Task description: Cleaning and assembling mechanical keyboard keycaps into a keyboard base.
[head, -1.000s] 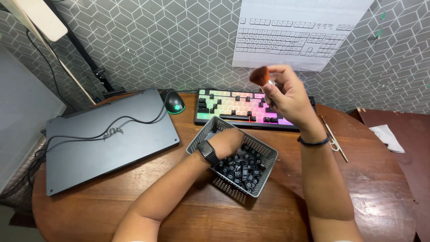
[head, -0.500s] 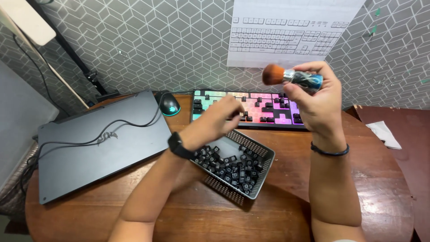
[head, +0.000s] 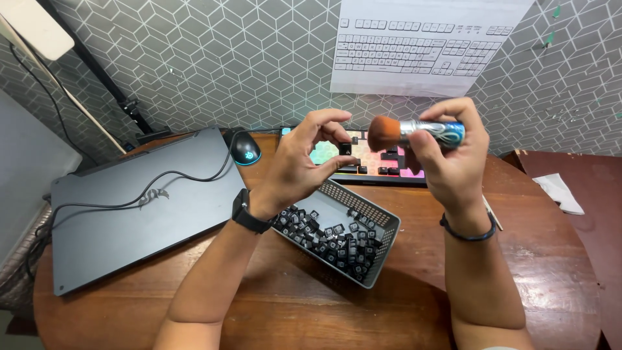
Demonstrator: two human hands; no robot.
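My left hand (head: pixel 300 163) is raised above the table and pinches a small black keycap (head: pixel 345 148) between thumb and fingertips. My right hand (head: pixel 450 161) grips a short brush (head: pixel 414 131) with orange bristles, a silver collar and a blue handle, held level. The bristles point left and sit just right of the keycap, close to it. Below the hands stands a grey mesh basket (head: pixel 382 227) with several black keycaps in it. Behind them lies a backlit keyboard (head: pixel 363 162) with only some keys on it, partly hidden by both hands.
A closed dark laptop (head: pixel 142 204) with a cable across it lies at the left of the round wooden table (head: pixel 551 272). A lit mouse (head: pixel 246 149) sits behind it. A printed keyboard sheet (head: pixel 421 48) hangs on the patterned wall. A white cloth (head: pixel 560 194) lies far right.
My left hand came out of the basket and rose with a keycap pinched in it. My right hand turned the brush level and brought its bristles beside the keycap.
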